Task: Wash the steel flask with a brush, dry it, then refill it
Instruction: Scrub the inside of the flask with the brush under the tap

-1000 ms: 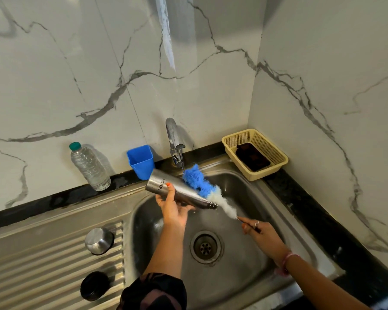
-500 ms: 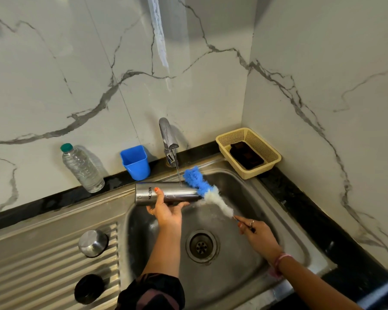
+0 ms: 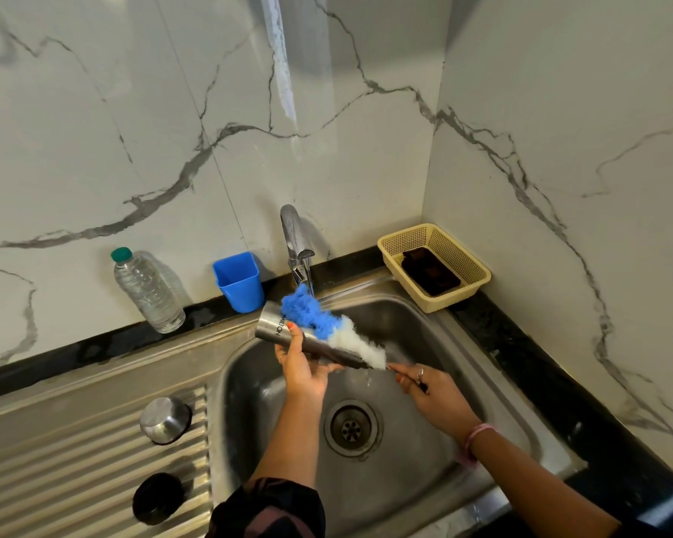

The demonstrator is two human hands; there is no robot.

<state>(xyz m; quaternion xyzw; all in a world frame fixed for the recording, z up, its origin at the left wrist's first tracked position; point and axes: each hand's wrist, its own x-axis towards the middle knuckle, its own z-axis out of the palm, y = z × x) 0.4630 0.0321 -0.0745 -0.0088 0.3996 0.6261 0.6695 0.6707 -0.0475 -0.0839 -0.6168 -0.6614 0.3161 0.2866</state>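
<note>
My left hand (image 3: 302, 366) grips the steel flask (image 3: 276, 323) over the sink basin (image 3: 412, 316), tilted with its mouth down to the right. A blue and white bottle brush (image 3: 329, 326) lies along the flask's outer side, under the tap (image 3: 295, 242). My right hand (image 3: 430, 386) pinches the brush's thin wire handle. The flask's mouth is hidden behind the white bristles. On the ribbed drainboard (image 3: 74, 471) sit a steel cap (image 3: 165, 419) and a black lid (image 3: 157, 497).
A clear plastic water bottle (image 3: 148, 291) with a green cap and a blue plastic cup (image 3: 239, 280) stand on the black counter edge behind the sink. A yellow basket (image 3: 467, 266) holding a dark item sits in the back right corner. Marble walls close off the back and right.
The flask has tipped from level to mouth-down right. The brush has slid up along the flask's side, its blue end now over the flask's base end.
</note>
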